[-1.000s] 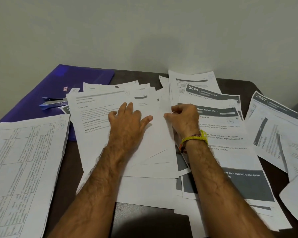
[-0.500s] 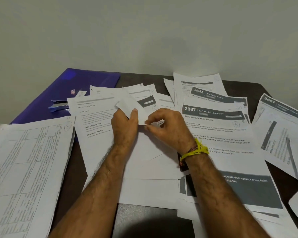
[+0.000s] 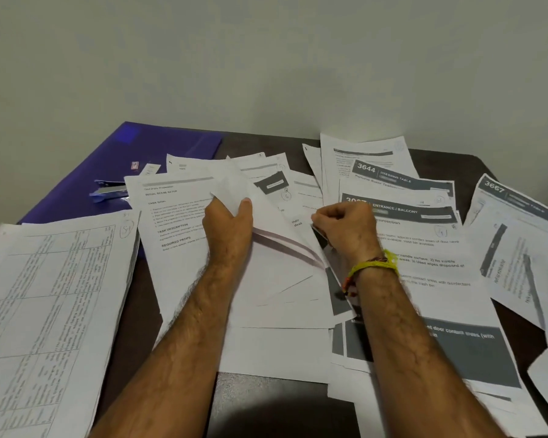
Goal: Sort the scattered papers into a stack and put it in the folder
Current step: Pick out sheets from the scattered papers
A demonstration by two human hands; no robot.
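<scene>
My left hand (image 3: 227,222) pinches the lifted corner of a blank sheet (image 3: 234,188), thumb on top. My right hand (image 3: 345,227) is curled on the edge of the sheets beneath. The scattered papers (image 3: 424,248) spread over the table (image 3: 266,406); the purple folder (image 3: 133,159) lies far left. I should peel one sheet cleanly, keeping the rest pinned flat.

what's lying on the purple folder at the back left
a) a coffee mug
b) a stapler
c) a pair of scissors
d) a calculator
b: a blue and silver stapler lies on the purple folder by its near edge, just left of the scattered papers; no scissors, mug or calculator shows.
</scene>
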